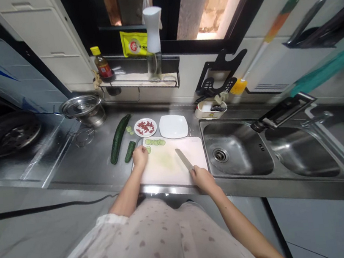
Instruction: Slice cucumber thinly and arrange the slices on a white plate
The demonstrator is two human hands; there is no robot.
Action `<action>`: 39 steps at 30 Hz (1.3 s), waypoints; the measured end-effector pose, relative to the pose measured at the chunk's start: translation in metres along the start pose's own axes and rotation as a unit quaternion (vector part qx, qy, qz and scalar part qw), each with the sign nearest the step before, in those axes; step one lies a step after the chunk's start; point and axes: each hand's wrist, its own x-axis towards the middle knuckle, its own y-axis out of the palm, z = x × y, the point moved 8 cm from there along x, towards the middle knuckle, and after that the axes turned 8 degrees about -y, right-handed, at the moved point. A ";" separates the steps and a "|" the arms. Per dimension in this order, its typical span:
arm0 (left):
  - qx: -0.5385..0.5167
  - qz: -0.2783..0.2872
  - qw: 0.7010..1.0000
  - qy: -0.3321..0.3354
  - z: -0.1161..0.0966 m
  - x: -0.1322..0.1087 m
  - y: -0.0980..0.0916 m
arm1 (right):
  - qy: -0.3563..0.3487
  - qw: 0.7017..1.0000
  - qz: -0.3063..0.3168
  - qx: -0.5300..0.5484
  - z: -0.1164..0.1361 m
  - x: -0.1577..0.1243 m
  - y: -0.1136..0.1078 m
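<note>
My right hand (204, 179) grips a kitchen knife (183, 159) by its handle, its blade pointing away from me over the right part of the white cutting board (178, 171). At the board's left edge, my left hand (140, 157) has its fingers closed at a cucumber slice (148, 150), which partly shows beside the fingertips. A row of overlapping cucumber slices (155, 142) lies along the board's far edge. Left of my left hand are a short cucumber piece (129, 151) and a long whole cucumber (120, 139). A few more slices (130, 130) lie on the counter.
Behind the board stand a plate of chopped red pieces (145, 127) and a white square plate (173, 126). A double sink (238, 147) is to the right, a lidded steel pot (84, 110) at the left. A rack (142, 78) holds bottles above.
</note>
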 end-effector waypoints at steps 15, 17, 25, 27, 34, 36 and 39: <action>0.024 0.030 0.993 0.113 -0.054 -0.008 0.018 | 0.004 1.000 0.004 -0.001 0.001 0.000 0.003; 0.036 0.051 0.989 0.134 -0.069 -0.007 0.026 | 0.006 1.000 0.009 0.000 0.000 0.000 0.004; 0.110 0.090 0.979 0.149 -0.095 -0.005 0.038 | 0.004 1.000 0.003 -0.001 0.000 0.001 0.006; 0.127 0.093 0.975 0.154 -0.097 -0.005 0.038 | 0.004 1.000 0.004 0.000 0.000 0.001 0.005; 0.137 0.083 0.971 0.176 -0.104 -0.005 0.037 | 0.007 1.000 0.008 0.006 0.001 -0.001 0.003; 0.126 0.079 0.974 0.168 -0.105 -0.004 0.036 | 0.005 1.000 0.007 0.008 0.001 -0.001 0.003; 0.094 0.077 0.982 0.143 -0.103 -0.002 0.034 | 0.007 1.000 0.012 0.010 0.001 0.000 0.005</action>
